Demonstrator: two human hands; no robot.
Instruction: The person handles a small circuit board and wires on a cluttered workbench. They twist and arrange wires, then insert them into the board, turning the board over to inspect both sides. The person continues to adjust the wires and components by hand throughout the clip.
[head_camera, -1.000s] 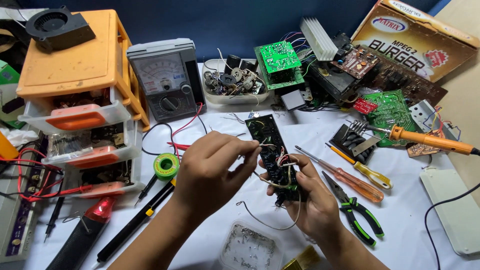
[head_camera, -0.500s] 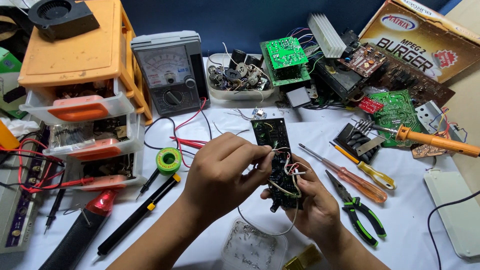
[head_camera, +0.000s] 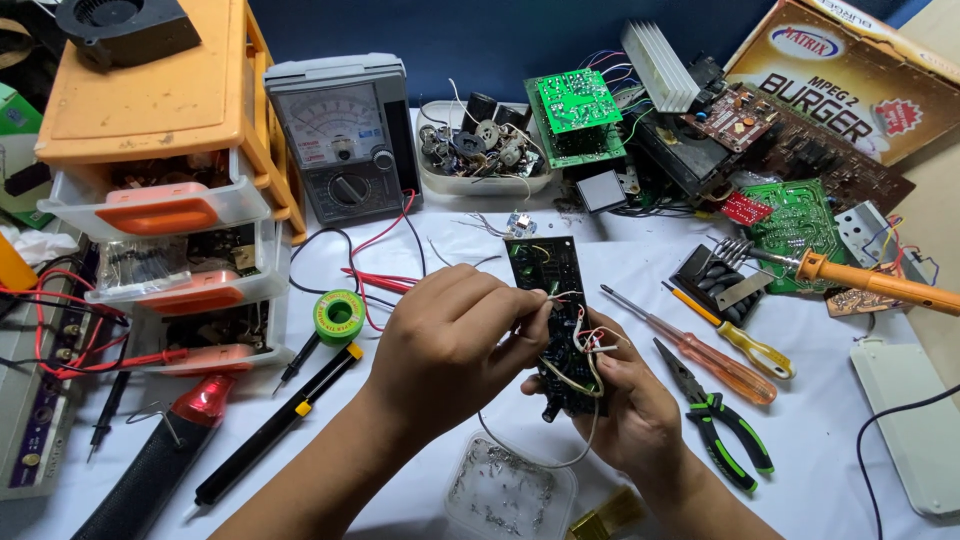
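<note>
A narrow black circuit board (head_camera: 545, 265) with loose white and coloured wires (head_camera: 585, 345) is held above the white table. My right hand (head_camera: 635, 415) grips the board's near end from below and the right side. My left hand (head_camera: 450, 340) comes in from the left, and its fingertips pinch a thin wire at the middle of the board. The board's near half is hidden by both hands.
An analog multimeter (head_camera: 345, 135) and an orange drawer cabinet (head_camera: 150, 120) stand at the back left. A green solder spool (head_camera: 339, 316) lies to the left. Screwdrivers (head_camera: 705, 355), pliers (head_camera: 725, 420) and a soldering iron (head_camera: 870, 282) lie to the right. A clear plastic tub (head_camera: 510, 490) sits in front.
My left hand has slid a little to the right along the board and closed its fingertips on a wire. My right hand keeps its hold on the board.
</note>
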